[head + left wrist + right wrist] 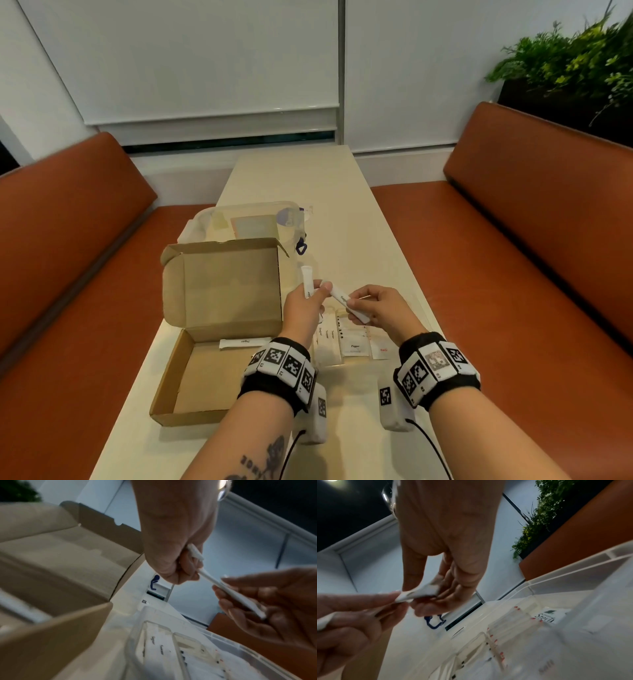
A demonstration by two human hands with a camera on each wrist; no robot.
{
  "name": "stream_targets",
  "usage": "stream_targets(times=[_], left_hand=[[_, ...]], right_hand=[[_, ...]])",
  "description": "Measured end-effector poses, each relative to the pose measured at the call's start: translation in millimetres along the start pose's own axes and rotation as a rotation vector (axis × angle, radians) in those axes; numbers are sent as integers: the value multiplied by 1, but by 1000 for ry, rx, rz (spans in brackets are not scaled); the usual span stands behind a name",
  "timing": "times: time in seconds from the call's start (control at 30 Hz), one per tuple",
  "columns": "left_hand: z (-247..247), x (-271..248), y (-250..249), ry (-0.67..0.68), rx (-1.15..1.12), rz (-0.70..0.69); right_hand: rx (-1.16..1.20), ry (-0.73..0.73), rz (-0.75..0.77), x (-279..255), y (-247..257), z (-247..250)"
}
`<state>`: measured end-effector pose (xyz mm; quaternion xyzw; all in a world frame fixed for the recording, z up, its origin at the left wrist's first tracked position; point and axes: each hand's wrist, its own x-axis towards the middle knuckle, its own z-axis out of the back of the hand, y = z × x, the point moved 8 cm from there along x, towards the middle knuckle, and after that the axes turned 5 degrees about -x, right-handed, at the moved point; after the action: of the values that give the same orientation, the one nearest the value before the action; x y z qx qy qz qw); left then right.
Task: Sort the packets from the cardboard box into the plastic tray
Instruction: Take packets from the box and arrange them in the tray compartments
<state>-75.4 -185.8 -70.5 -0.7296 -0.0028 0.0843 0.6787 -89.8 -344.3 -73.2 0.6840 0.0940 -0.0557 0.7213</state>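
Observation:
The open cardboard box [212,342] lies on the left of the table, with one white sugar stick packet [245,342] inside. To its right is the clear plastic tray [330,364], holding packets marked Sugar, Pepper and Salt. Above the tray, my left hand [322,291] grips an upright white stick packet [306,281]. Its fingertips also pinch one end of a second sugar stick packet [346,303]. My right hand [354,303] holds the other end of that second packet [231,592]. In the right wrist view its fingers curl under the packet [421,592], over the tray [573,574].
A clear lidded plastic container [246,222] with a blue clasp [301,246] stands behind the box. Orange benches [68,274] [513,240] flank the narrow cream table [342,205]. A planter with greenery [575,51] sits at the back right.

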Motion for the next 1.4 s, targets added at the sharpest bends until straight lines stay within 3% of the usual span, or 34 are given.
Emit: stream_targets(times=[0.13,0.47,0.6,0.87,1.1,1.27,1.4], left_hand=[[-6,0,-4,40,104,-43],[9,6,7,-32,79,-47],[17,6,15,-61,63,-19],[23,2,21,-54,104,-9],[28,4,25,-51,122,12],[31,6,27,-40,126,31],[28,5,31,-37,113,73]], right_hand=[[-200,-32,66,-1,3,-2],[-260,-130,23,2,-7,-5],[-436,-170,-17,2,-23,-15],[-740,-209,42,16,-27,-44],[-1008,-118,73,21,-34,-54],[-1139,30,36,22,-34,-52],[-1167,3,27,20,-33,-44]])
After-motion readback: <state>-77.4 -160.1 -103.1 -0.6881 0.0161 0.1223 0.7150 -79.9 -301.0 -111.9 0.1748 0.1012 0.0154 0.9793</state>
